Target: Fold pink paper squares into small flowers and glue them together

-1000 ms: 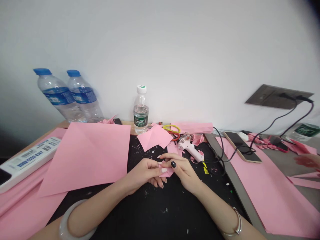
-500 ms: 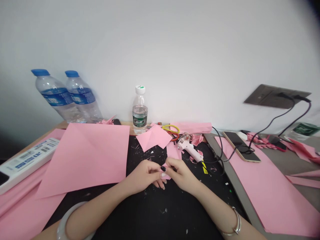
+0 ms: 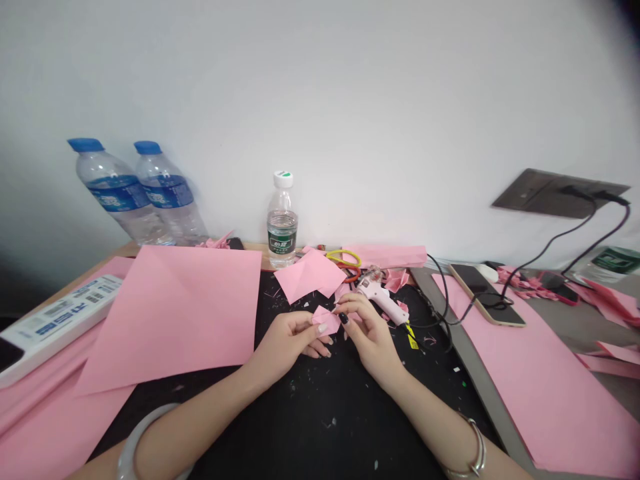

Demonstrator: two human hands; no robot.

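A small folded piece of pink paper is pinched between the thumb and fingers of my left hand. My right hand meets it from the other side, thumb and fingertips closed at the paper's upper right edge. Both hands are above the black mat. Just beyond them lie pink paper squares and a pale pink glue gun with a yellow tag on its cord. Scissors with yellow and orange handles are partly covered by paper.
Large pink sheets and a white box are at the left. Bottles stand along the wall. A phone rests on a long pink sheet at the right, with black cables running to a wall socket.
My right thumb and fingers have shifted up and right along the folded paper, which now shows more of its surface. My left hand keeps its pinch nearly in place.
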